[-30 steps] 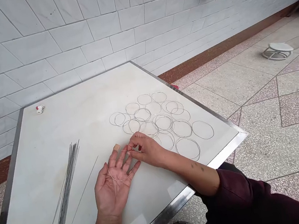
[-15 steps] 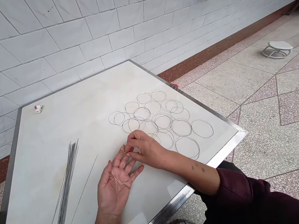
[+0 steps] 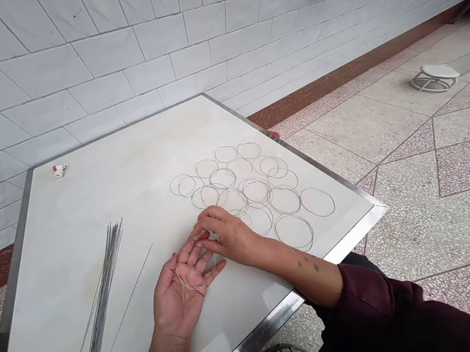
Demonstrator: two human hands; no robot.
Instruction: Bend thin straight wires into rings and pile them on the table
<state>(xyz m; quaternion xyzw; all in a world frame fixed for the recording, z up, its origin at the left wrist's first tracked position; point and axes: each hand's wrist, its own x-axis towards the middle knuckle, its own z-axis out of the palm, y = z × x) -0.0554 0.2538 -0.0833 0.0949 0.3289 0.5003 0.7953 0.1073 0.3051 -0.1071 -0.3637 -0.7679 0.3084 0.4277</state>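
Note:
A thin wire ring (image 3: 198, 288) lies over the palm of my left hand (image 3: 177, 302), which is turned up with its fingers stretched apart. The thumb of that hand is close to the ring's left side. At the ring's upper right, the thumb and fingers of my right hand (image 3: 228, 236) are pinched together on the wire, close to the left fingertips. The exact spot of the pinch is partly hidden. Left of my hands, a bundle of straight wires (image 3: 104, 304) rests on the table, with a single loose wire (image 3: 125, 313) beside it.
Several finished-looking wire rings (image 3: 285, 199) overlap on the white table (image 3: 129, 174) beyond my right hand. Small red-and-white items (image 3: 59, 171) sit near the far left corner. A metal edge (image 3: 259, 337) borders the table. A low white stool (image 3: 435, 78) stands on the floor.
My right fingers have shifted very slightly to the left at the ring's top. My left hand and the ring stay almost in place.

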